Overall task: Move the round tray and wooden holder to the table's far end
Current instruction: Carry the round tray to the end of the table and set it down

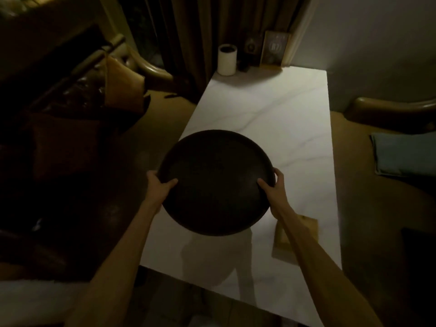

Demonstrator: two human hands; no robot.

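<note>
A dark round tray (215,182) is held up above the near half of the white marble table (271,119), casting a shadow on the tabletop below it. My left hand (159,185) grips its left rim and my right hand (273,187) grips its right rim, thumbs lying on the tray's inner face. The tray holds nothing. A light wooden holder (306,234) lies on the table near the right edge, partly hidden under my right forearm.
At the table's far end stand a white cylindrical cup (227,59), a small dark object and a framed sign (274,48) against the curtain. Curved chairs (396,114) flank the table on both sides; a blue cushion (405,154) lies at right.
</note>
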